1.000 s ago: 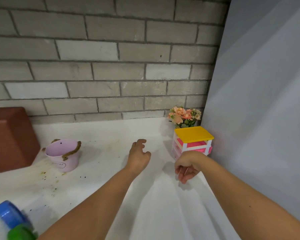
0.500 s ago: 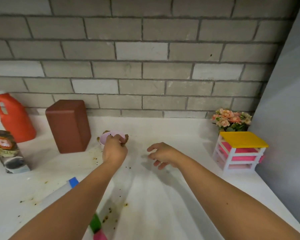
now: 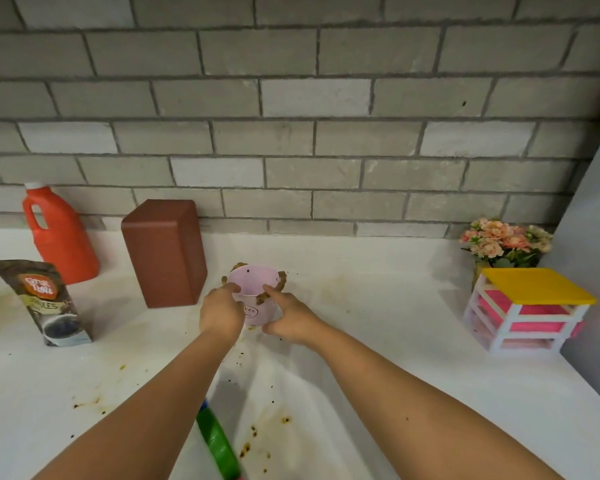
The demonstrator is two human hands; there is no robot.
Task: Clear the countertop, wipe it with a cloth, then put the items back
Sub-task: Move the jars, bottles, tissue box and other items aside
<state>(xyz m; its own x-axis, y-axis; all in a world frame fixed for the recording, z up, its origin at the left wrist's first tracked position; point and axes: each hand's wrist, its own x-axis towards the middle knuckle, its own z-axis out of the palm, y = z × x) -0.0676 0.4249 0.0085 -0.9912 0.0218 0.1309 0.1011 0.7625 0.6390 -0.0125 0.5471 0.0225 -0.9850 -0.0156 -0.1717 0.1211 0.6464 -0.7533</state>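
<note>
Clasping the pink pail [image 3: 253, 283] with my left hand [image 3: 220, 314] and right hand [image 3: 291, 322] curled round its walls, I am judging it light, rigid and smooth.

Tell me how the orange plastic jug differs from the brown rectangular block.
The orange plastic jug has a white cap and a side handle; the brown rectangular block is plain and flat-topped. The jug has rounded shoulders, the block straight edges. Both stand upright by the grey brick wall.
</note>
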